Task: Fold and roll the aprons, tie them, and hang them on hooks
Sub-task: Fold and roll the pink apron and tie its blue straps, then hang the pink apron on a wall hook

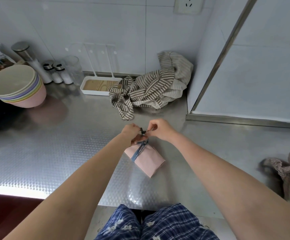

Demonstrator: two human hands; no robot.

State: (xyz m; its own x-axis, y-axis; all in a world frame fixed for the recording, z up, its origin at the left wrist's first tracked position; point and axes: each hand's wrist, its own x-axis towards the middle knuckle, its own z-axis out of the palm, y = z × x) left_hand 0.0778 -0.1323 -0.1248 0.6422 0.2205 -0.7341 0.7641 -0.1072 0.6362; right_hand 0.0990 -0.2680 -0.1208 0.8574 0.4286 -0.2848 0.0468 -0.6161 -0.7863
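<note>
- Head view: my left hand (132,134) and right hand (159,129) each pinch an end of the blue strap (139,151) over the pink rolled apron (145,159) on the steel counter (54,144).
- I judge I'm tying the knot.
- Next: pull the ends snug, then hang it; the striped apron (149,89) lies unfolded near the wall.
</note>
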